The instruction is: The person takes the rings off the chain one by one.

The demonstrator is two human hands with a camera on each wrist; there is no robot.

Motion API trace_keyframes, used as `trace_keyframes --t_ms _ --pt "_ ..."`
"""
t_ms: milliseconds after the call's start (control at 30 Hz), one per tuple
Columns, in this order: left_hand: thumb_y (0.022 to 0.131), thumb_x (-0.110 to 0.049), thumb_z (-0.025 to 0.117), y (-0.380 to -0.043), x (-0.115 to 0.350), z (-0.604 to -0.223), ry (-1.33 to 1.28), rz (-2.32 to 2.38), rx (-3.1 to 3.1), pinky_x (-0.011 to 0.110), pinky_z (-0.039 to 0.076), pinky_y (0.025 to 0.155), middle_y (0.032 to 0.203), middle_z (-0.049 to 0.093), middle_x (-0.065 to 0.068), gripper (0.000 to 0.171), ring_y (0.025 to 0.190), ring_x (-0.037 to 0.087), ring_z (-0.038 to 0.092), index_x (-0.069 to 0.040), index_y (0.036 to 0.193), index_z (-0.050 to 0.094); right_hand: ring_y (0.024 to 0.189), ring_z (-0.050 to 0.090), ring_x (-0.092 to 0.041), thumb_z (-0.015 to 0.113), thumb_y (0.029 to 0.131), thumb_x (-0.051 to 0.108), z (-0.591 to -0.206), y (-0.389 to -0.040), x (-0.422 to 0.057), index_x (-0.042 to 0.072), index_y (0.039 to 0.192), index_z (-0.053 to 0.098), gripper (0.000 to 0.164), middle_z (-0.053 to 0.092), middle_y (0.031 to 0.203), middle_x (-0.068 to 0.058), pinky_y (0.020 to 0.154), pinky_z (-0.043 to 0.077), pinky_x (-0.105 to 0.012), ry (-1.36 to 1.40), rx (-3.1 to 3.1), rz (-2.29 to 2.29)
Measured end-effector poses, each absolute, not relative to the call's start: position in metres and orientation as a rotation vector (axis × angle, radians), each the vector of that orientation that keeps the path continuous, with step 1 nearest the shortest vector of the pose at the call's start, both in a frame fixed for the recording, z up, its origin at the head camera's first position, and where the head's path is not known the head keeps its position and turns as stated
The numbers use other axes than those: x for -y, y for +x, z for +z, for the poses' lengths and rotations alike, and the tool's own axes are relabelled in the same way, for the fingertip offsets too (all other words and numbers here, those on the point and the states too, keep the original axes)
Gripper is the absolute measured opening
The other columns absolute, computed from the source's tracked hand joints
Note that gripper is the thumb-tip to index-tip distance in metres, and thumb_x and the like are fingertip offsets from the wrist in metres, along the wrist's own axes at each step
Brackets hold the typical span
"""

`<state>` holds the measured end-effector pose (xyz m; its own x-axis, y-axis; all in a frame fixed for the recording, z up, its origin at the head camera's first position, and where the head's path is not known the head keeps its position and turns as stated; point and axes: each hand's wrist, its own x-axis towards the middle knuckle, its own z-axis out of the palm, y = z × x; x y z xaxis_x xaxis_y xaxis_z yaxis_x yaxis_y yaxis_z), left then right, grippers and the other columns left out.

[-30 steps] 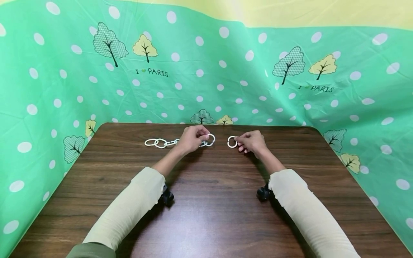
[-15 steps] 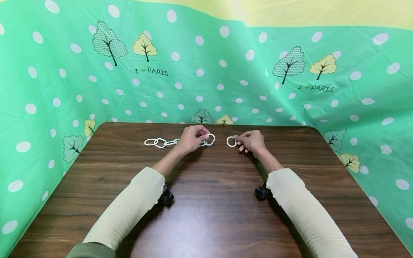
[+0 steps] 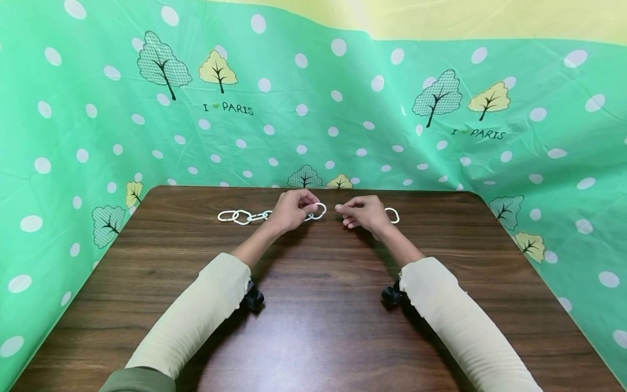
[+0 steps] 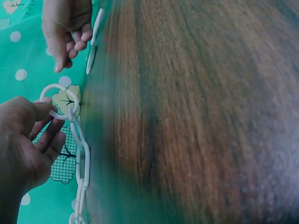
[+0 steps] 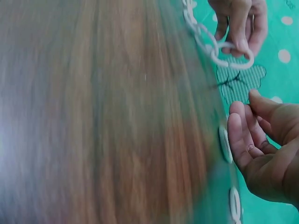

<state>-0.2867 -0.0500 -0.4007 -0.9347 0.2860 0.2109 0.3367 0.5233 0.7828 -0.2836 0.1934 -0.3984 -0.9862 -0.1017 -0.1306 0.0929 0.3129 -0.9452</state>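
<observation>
In the head view, my left hand (image 3: 294,210) pinches the end link (image 4: 76,97) of a white plastic chain (image 3: 241,217) between thumb and fingers, with the link standing up. From there the chain trails left along the table's far side, partly hidden behind the hand. Just right of that end link is my right hand (image 3: 364,212), fingers loosely bent, nothing visible between them. Close beside its fingers in the right wrist view lies a loose white link (image 5: 225,144); the head view hides it behind the hand. Another loose link (image 3: 395,216) shows right of that hand.
The dark wood-grain table (image 3: 313,305) ends just beyond the chain, where a green dotted cloth (image 3: 303,136) hangs. A black wrist camera (image 3: 254,299) sits under the left sleeve, another (image 3: 392,296) under the right.
My right hand has moved left towards the left hand. The link at its fingertips is hidden from the head view now, while another link has come into sight on its right. The left hand stays put.
</observation>
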Motion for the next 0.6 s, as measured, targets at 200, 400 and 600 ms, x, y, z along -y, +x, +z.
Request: trace_keyframes --t_ms 200,400,600 --pt "0.106 -0.012 0.079 -0.286 0.049 -0.400 -0.548 -1.413 2.718 0.037 0.059 0.090 0.111 0.086 0.011 0.012 0.101 0.024 0.079 -0.006 0.116 0.083 0.072 0.078 -0.012 0.086 0.102 0.015 -0.395 -0.282 -0.176 -0.008 0.119 0.080 0.029 0.083 0.104 -0.022 0.070 0.068 -0.028 -0.117 -2.428 -1.750" --pt "0.106 -0.013 0.080 -0.284 0.050 -0.399 -0.558 -1.405 2.726 0.038 0.061 0.094 0.111 0.087 0.010 0.012 0.103 0.024 0.079 -0.006 0.114 0.084 0.078 0.079 -0.015 0.088 0.100 0.011 -0.395 -0.281 -0.165 -0.005 0.120 0.082 0.026 0.083 0.091 -0.003 0.071 0.068 -0.031 -0.215 -2.475 -1.716" --pt "0.105 -0.013 0.081 -0.283 0.050 -0.397 -0.592 -1.403 2.721 0.040 0.063 0.097 0.112 0.087 0.011 0.013 0.105 0.024 0.081 -0.006 0.115 0.085 0.078 0.076 -0.011 0.088 0.098 0.007 -0.396 -0.280 -0.160 -0.004 0.117 0.083 0.022 0.085 0.097 -0.007 0.072 0.068 -0.031 -0.255 -2.514 -1.697"
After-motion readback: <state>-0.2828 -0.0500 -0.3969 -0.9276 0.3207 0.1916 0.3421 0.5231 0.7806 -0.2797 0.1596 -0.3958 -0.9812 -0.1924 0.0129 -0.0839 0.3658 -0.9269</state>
